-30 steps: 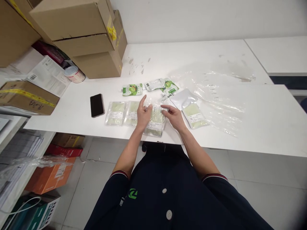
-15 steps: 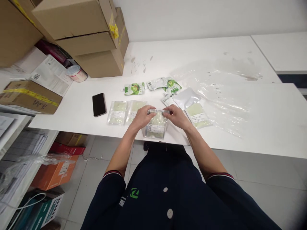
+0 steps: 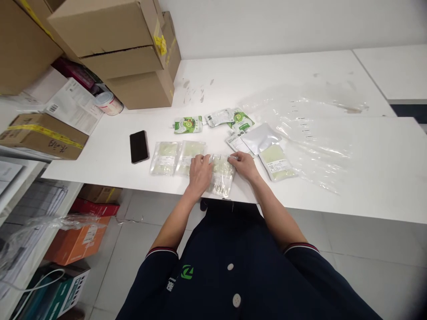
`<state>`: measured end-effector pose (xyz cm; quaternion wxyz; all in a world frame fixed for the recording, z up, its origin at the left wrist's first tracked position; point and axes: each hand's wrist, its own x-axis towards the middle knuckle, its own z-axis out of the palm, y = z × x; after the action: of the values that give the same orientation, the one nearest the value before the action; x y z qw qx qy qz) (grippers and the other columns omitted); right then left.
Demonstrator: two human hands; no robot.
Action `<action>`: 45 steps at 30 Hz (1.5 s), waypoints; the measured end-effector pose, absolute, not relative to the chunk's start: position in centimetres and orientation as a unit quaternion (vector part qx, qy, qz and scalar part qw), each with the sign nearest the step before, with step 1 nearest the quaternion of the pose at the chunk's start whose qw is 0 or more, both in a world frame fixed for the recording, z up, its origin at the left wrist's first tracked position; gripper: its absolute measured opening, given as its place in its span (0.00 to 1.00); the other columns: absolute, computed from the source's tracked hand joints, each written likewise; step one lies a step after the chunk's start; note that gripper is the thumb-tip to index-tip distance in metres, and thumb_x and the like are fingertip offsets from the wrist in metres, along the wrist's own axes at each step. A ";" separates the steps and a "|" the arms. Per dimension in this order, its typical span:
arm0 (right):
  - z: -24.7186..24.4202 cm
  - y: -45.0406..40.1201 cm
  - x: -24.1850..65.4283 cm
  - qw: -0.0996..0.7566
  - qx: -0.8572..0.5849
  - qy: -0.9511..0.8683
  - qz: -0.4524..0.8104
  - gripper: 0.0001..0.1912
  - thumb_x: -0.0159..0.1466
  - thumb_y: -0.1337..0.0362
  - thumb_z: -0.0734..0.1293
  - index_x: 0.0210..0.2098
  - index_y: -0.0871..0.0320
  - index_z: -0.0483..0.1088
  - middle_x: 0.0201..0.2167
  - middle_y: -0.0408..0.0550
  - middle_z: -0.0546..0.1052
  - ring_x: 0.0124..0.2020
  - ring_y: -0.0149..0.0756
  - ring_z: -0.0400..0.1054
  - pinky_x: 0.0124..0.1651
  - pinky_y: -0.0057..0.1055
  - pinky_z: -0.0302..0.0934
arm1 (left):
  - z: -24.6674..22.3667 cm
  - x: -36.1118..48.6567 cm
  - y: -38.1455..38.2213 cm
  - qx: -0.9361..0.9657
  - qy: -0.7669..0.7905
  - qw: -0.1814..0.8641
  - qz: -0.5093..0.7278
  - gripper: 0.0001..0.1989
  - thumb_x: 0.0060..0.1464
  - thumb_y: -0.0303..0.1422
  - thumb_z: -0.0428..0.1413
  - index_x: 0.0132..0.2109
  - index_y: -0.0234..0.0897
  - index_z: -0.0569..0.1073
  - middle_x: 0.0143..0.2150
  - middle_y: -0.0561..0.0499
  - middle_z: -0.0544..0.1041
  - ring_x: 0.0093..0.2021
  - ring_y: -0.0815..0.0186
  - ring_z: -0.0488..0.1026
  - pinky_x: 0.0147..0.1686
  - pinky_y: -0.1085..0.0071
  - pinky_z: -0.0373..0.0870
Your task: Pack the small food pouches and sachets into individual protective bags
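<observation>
A clear plastic packet [image 3: 223, 178] with pale green contents lies at the table's front edge between my hands. My right hand [image 3: 244, 165] pinches its top right corner between thumb and fingers. At the packet's top left edge, my left hand [image 3: 200, 174] has its fingers curled over the plastic. Partly behind that hand is a similar labelled green packet [image 3: 191, 153], and another packet [image 3: 165, 158] lies left of it. To the right rests a silver-edged packet [image 3: 276, 162] with a white label, overlapping a plain silver pouch [image 3: 262, 138].
Green-and-white spout pouches [image 3: 187, 125] lie behind my hands. A phone [image 3: 139, 146] is at left, near stacked cardboard boxes [image 3: 140, 89] and a can [image 3: 108, 103]. Large clear plastic sheeting [image 3: 310, 133] spreads over the right of the white table [image 3: 373, 178].
The packet's top edge, earlier bunched between both hands, is now spread flatter. My left hand has turned more upright and sits lower; my right hand still grips the right corner.
</observation>
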<state>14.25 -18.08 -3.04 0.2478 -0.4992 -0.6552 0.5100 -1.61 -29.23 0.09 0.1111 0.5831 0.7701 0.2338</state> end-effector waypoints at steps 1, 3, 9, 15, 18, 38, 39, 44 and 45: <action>-3.2 -17.6 13.7 0.248 -0.514 -0.668 0.478 0.12 0.56 0.57 0.68 0.34 0.59 0.74 0.24 0.43 0.73 0.27 0.34 0.65 0.33 0.32 0.60 | -0.2 -1.1 -29.5 0.597 0.767 0.076 0.223 0.20 0.66 0.36 0.43 0.59 0.35 0.68 0.58 0.36 0.68 0.59 0.52 0.64 0.58 0.55 0.61; -3.2 -16.7 12.2 0.237 -0.523 -0.699 0.426 0.11 0.58 0.59 0.66 0.36 0.59 0.75 0.29 0.45 0.76 0.31 0.37 0.67 0.39 0.34 0.62 | -0.9 -0.3 -30.0 0.628 0.751 0.050 0.195 0.23 0.65 0.41 0.45 0.62 0.36 0.66 0.65 0.35 0.63 0.66 0.48 0.57 0.62 0.50 0.55; -1.7 -15.5 7.7 0.146 -0.507 -0.814 0.241 0.16 0.67 0.58 0.61 0.45 0.61 0.75 0.51 0.61 0.70 0.52 0.52 0.64 0.51 0.45 0.62 | -3.4 0.4 -29.0 0.645 0.753 0.022 0.124 0.32 0.62 0.49 0.47 0.66 0.37 0.63 0.70 0.35 0.55 0.70 0.40 0.49 0.66 0.42 0.42; 0.1 -15.0 10.2 0.192 -0.476 -0.839 0.179 0.23 0.69 0.57 0.60 0.59 0.59 0.67 0.58 0.62 0.65 0.55 0.54 0.59 0.56 0.50 0.58 | -3.6 -0.4 -26.9 0.630 0.766 0.001 0.125 0.28 0.63 0.43 0.45 0.67 0.41 0.63 0.70 0.39 0.57 0.70 0.43 0.50 0.66 0.43 0.43; 0.7 -13.2 16.4 0.251 -0.514 -0.806 0.155 0.20 0.69 0.59 0.59 0.55 0.57 0.71 0.56 0.60 0.68 0.54 0.52 0.61 0.56 0.49 0.58 | -3.5 -0.7 -26.5 0.627 0.768 0.007 0.130 0.28 0.62 0.44 0.46 0.66 0.42 0.64 0.70 0.40 0.57 0.70 0.43 0.51 0.66 0.43 0.43; -0.8 -4.1 32.3 -0.028 -0.734 -0.676 0.053 0.25 0.67 0.55 0.61 0.53 0.70 0.70 0.48 0.69 0.74 0.52 0.53 0.68 0.45 0.39 0.61 | -3.4 -0.7 -26.8 0.633 0.760 -0.003 0.148 0.28 0.62 0.45 0.47 0.66 0.42 0.64 0.70 0.39 0.56 0.70 0.43 0.50 0.66 0.43 0.42; -0.9 -3.8 32.0 -0.053 -0.729 -0.680 0.056 0.21 0.67 0.59 0.61 0.51 0.70 0.72 0.47 0.69 0.74 0.51 0.52 0.68 0.45 0.38 0.61 | -3.5 -0.8 -26.8 0.634 0.759 -0.008 0.147 0.28 0.62 0.45 0.47 0.66 0.42 0.64 0.70 0.39 0.57 0.70 0.43 0.50 0.66 0.43 0.43; -0.4 -2.8 31.4 -0.097 -0.725 -0.679 0.071 0.22 0.66 0.55 0.63 0.48 0.69 0.74 0.44 0.67 0.76 0.46 0.49 0.71 0.42 0.36 0.62 | -4.4 -1.0 -26.9 0.641 0.752 -0.052 0.144 0.27 0.62 0.45 0.48 0.65 0.43 0.65 0.68 0.38 0.59 0.69 0.42 0.52 0.65 0.42 0.47; -0.3 -2.8 31.5 -0.105 -0.720 -0.682 0.071 0.24 0.65 0.53 0.64 0.49 0.69 0.74 0.43 0.66 0.76 0.45 0.49 0.71 0.42 0.36 0.63 | -4.5 -1.0 -26.9 0.642 0.751 -0.059 0.146 0.27 0.62 0.45 0.48 0.65 0.42 0.66 0.68 0.37 0.59 0.69 0.42 0.53 0.65 0.42 0.48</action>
<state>31.46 -2.80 -0.30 -0.1055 -0.7200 -0.6822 0.0707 -1.00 -26.92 -4.52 -0.0590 0.6418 0.7505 0.1461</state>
